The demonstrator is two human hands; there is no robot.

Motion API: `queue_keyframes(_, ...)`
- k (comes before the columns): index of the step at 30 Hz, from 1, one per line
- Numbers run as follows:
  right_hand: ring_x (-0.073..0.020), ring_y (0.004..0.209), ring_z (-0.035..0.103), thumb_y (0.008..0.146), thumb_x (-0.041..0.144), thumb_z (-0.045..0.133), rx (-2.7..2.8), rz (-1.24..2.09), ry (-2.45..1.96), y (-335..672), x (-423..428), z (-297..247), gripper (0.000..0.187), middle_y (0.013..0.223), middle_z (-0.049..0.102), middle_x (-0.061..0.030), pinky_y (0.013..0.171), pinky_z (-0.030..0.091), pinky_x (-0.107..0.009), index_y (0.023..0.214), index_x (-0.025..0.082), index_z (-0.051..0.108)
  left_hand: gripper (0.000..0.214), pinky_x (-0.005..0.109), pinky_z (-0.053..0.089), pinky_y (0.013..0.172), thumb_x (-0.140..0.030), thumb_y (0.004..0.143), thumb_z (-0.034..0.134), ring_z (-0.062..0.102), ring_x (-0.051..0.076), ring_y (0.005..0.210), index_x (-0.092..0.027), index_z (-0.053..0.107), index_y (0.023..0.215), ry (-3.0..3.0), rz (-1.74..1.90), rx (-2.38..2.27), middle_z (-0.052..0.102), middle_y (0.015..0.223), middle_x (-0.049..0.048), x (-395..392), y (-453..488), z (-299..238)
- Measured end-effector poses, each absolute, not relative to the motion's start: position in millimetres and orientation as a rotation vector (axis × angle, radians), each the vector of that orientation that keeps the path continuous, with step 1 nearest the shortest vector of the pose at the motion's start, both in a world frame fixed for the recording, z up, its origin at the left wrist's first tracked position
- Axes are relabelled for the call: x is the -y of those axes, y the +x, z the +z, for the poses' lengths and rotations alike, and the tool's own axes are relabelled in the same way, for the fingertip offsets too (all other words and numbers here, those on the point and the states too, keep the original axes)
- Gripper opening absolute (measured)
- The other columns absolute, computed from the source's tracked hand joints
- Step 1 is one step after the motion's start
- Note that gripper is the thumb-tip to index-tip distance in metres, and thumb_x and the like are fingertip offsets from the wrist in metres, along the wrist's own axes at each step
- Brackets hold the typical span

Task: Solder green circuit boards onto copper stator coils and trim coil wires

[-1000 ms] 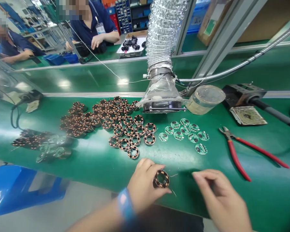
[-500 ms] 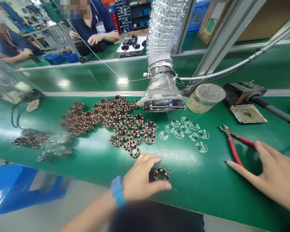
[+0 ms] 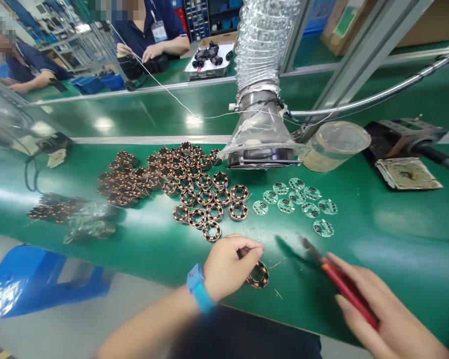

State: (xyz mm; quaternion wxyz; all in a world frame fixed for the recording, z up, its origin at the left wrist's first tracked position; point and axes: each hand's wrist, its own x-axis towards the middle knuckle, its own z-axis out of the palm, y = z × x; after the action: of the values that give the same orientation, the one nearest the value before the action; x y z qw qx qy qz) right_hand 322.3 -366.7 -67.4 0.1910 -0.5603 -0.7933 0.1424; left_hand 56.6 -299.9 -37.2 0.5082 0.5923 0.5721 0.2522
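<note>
A copper-wound ring, like a small motor stator (image 3: 258,275), lies on the green bench near its front edge. My left hand (image 3: 234,264) is at its upper left, thumb and forefinger pinched together just above the rim. What the fingertips grip, if anything, is too small to make out. My right hand (image 3: 381,304) is closed round red-handled side cutters (image 3: 344,284), lifted off the bench. Their jaws point up and left and are blurred by motion. Loose wire ends (image 3: 278,294) lie beside the ring.
Several more stators (image 3: 204,197) crowd the bench at left-centre. Round green circuit boards (image 3: 285,206) lie right of them. An extraction hood (image 3: 262,144) hangs behind, near a round tub (image 3: 335,144) and a soldering stand (image 3: 407,149). Co-workers (image 3: 149,30) sit beyond the partition.
My left hand has gone from fingers apart around the stator to a pinch above it. My right hand has picked up the side cutters and brought them left. The view has shifted slightly.
</note>
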Motion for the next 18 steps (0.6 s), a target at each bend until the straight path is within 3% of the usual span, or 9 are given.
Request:
queue_keyframes(6, -0.0269, 0.101, 0.057, 0.091, 0.027, 0.039, 2.453, 0.308, -1.469, 294.5, 351.2, -59.3, 0.039, 0.113, 0.051, -0.0107, 0.079, 0.054, -0.039, 0.129, 0.02, 0.044, 0.022, 0.027, 0.051, 0.068, -0.029, 0.08, 0.059, 0.064, 0.017, 0.072, -0.014, 0.074, 0.087, 1.303, 0.595, -1.345, 0.072, 0.079, 0.005, 298.4, 55.8, -38.8)
queue_keyframes(12, -0.0241, 0.102, 0.057, 0.093, 0.026, 0.037, 2.452, 0.409, -1.453, 287.9, 347.1, -55.1, 0.038, 0.115, 0.049, -0.0108, 0.081, 0.054, -0.035, 0.131, 0.019, 0.042, 0.022, 0.028, 0.051, 0.071, -0.027, 0.081, 0.057, 0.065, 0.019, 0.075, -0.012, 0.073, 0.087, 1.316, 0.6, -1.341, 0.073, 0.082, 0.0067, 296.6, 55.6, -36.6)
queue_keyframes(18, -0.0275, 0.096, 0.06, 0.088, 0.032, 0.048, 2.293, 0.368, -1.592, 285.9, 354.5, -60.5, 0.039, 0.109, 0.056, -0.01, 0.077, 0.054, -0.034, 0.125, 0.021, 0.053, 0.02, 0.027, 0.05, 0.071, -0.025, 0.081, 0.058, 0.064, 0.017, 0.074, -0.013, 0.073, 0.087, 1.344, 0.592, -1.335, 0.071, 0.082, 0.0062, 294.7, 54.5, -35.9)
